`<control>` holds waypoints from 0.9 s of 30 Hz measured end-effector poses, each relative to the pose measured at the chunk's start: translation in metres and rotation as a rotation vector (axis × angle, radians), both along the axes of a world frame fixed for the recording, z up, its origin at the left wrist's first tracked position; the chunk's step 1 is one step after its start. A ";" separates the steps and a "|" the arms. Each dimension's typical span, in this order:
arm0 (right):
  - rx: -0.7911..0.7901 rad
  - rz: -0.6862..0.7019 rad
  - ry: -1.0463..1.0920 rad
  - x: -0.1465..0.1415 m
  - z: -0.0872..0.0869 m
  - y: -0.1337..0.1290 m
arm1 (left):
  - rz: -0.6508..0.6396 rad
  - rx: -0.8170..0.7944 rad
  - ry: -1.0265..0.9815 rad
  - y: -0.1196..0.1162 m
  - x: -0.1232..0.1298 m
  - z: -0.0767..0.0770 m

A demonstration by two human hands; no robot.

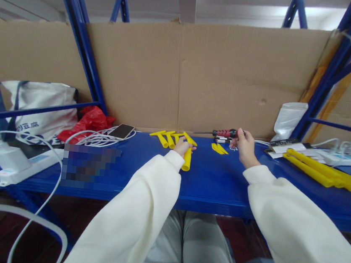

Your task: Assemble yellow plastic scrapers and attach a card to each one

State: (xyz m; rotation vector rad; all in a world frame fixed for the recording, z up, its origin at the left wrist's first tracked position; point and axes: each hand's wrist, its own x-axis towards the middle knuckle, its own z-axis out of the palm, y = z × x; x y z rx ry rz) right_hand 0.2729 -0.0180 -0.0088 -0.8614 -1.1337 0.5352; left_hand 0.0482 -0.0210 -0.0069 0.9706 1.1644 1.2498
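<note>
My left hand (184, 147) is closed on a yellow T-shaped piece (187, 160), its tube pointing toward me. Just left of it, more yellow T-shaped pieces (162, 138) lie on the blue table. A red and black screwdriver (224, 133) is in my right hand (245, 147), its thin shaft pointing left toward the held piece. The tip appears close above the piece, but contact cannot be made out. Small flat yellow pieces (219, 148) rest between my hands.
Long yellow tubes (319, 171) and a power strip (346, 159) lie right. Left are a phone (122, 131), white cables (98, 139), a red plastic bag (89, 121), a cloth bag (45, 108) and another power strip (28, 169). Cardboard (226, 78) stands behind.
</note>
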 end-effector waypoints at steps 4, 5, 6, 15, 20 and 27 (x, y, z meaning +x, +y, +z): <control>0.000 0.028 -0.021 -0.004 0.001 -0.002 | -0.030 0.017 -0.010 -0.001 0.001 -0.002; -0.001 0.032 -0.024 -0.005 0.000 -0.002 | -0.036 0.018 -0.012 -0.001 0.001 -0.002; -0.002 0.036 -0.024 -0.004 0.000 -0.002 | -0.039 0.016 -0.015 -0.001 0.001 -0.003; -0.011 0.050 -0.022 -0.004 0.000 -0.003 | -0.030 -0.010 -0.038 -0.003 0.003 0.001; -0.020 0.026 -0.034 -0.004 -0.001 -0.002 | -0.035 0.002 -0.045 -0.003 0.003 0.000; -0.035 -0.005 -0.028 -0.003 0.000 -0.002 | -0.059 0.019 -0.048 -0.003 0.004 0.000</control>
